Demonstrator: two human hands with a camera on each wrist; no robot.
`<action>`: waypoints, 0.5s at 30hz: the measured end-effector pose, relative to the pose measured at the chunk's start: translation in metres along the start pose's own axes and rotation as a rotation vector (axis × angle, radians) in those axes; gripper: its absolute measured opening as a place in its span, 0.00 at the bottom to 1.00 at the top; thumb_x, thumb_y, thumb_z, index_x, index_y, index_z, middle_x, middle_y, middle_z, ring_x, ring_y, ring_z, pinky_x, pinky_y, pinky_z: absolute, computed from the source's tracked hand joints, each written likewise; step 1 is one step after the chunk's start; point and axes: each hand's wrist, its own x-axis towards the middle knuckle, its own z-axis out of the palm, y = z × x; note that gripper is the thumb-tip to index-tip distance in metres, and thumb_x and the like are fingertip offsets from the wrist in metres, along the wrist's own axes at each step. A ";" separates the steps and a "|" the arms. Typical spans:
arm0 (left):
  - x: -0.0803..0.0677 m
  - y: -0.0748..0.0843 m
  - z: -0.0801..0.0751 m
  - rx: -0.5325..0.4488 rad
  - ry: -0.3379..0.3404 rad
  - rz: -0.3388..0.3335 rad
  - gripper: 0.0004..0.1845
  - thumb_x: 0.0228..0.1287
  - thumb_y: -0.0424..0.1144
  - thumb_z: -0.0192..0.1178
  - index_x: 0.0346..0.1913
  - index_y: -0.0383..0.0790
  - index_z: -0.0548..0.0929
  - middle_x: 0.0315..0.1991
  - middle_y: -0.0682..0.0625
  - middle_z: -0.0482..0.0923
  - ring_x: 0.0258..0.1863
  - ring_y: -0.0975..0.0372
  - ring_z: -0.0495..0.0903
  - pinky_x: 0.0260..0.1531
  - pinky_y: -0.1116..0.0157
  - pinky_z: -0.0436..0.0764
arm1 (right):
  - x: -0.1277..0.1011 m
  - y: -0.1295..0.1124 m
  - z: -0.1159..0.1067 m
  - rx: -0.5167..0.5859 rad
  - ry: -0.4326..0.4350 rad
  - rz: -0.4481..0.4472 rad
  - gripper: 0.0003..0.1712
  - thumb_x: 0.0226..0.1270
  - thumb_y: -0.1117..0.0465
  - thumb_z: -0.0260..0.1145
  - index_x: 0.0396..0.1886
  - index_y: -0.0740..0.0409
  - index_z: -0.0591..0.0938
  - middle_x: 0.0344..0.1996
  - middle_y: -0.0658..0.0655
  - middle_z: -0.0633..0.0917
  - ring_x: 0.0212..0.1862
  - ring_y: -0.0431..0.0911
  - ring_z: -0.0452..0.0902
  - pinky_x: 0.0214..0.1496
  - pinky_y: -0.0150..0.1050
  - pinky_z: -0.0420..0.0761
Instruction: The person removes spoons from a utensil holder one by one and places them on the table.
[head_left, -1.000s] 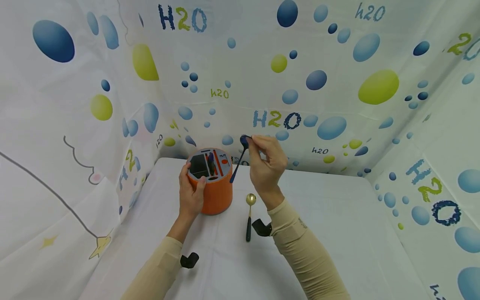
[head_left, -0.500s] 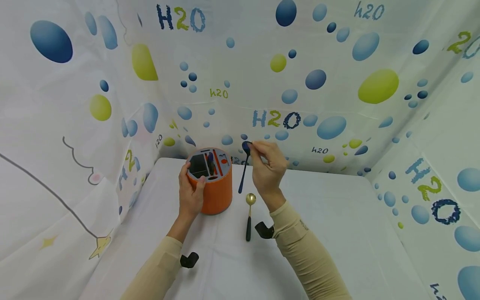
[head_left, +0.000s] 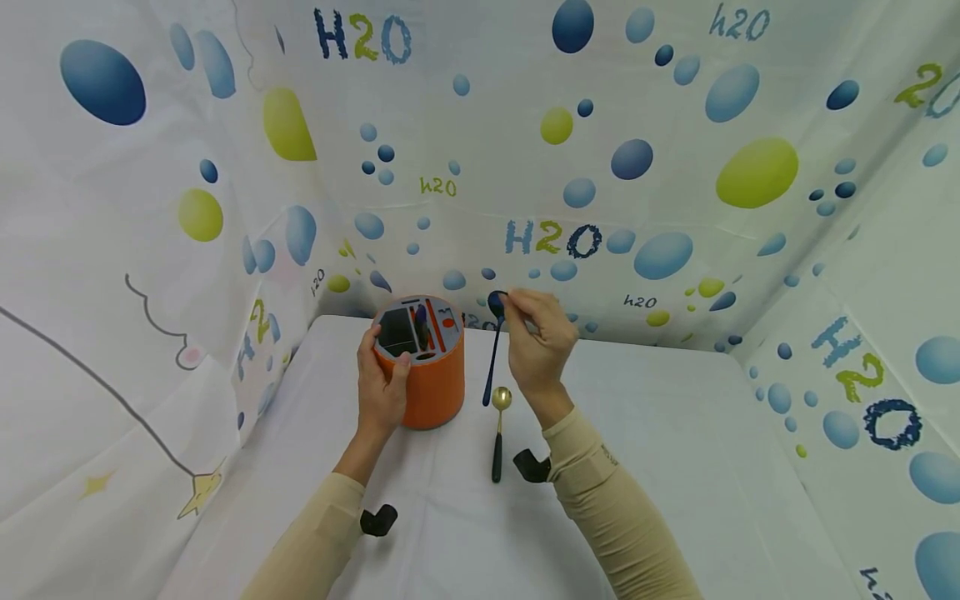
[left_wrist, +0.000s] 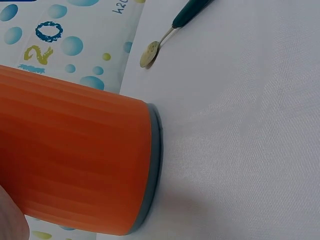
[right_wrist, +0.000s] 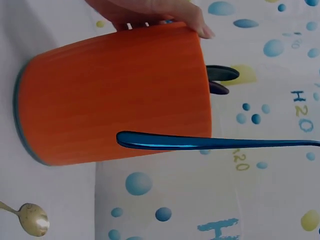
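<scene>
On the white table [head_left: 645, 433], left hand [head_left: 380, 392] grips the orange holder [head_left: 427, 379]; right hand [head_left: 537, 346] pinches the blue spoon [head_left: 492, 354] beside it.

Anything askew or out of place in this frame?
Nothing damaged or spilled. The orange holder stands upright, gripped by the left hand. The right hand pinches a blue spoon by its bowl, handle hanging down. A gold spoon lies loose on the table.
</scene>
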 end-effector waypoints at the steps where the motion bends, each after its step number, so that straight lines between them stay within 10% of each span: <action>1: -0.001 0.006 -0.001 -0.005 0.000 0.000 0.35 0.76 0.42 0.56 0.80 0.49 0.54 0.77 0.44 0.60 0.70 0.49 0.67 0.73 0.54 0.71 | -0.001 0.001 0.000 -0.002 -0.001 0.005 0.05 0.58 0.78 0.74 0.34 0.70 0.90 0.32 0.67 0.90 0.33 0.57 0.86 0.41 0.30 0.86; 6: -0.002 0.018 0.000 -0.014 -0.001 -0.014 0.35 0.76 0.37 0.56 0.79 0.37 0.54 0.76 0.37 0.60 0.70 0.44 0.67 0.70 0.67 0.69 | -0.009 0.005 -0.004 -0.016 -0.012 0.041 0.04 0.58 0.78 0.74 0.33 0.70 0.89 0.32 0.67 0.90 0.34 0.56 0.87 0.41 0.29 0.86; 11: 0.001 -0.007 0.003 -0.023 0.013 -0.003 0.36 0.75 0.38 0.57 0.80 0.45 0.54 0.77 0.41 0.60 0.71 0.47 0.67 0.71 0.43 0.69 | -0.019 0.011 -0.010 -0.042 -0.031 0.071 0.05 0.58 0.79 0.74 0.33 0.70 0.89 0.32 0.65 0.90 0.33 0.57 0.86 0.41 0.30 0.86; 15: 0.001 -0.010 0.003 -0.016 0.010 0.004 0.36 0.75 0.40 0.57 0.80 0.51 0.54 0.77 0.45 0.61 0.71 0.51 0.67 0.71 0.42 0.70 | -0.028 0.018 -0.014 -0.064 -0.048 0.101 0.01 0.60 0.76 0.74 0.32 0.72 0.89 0.32 0.64 0.90 0.32 0.57 0.86 0.40 0.29 0.86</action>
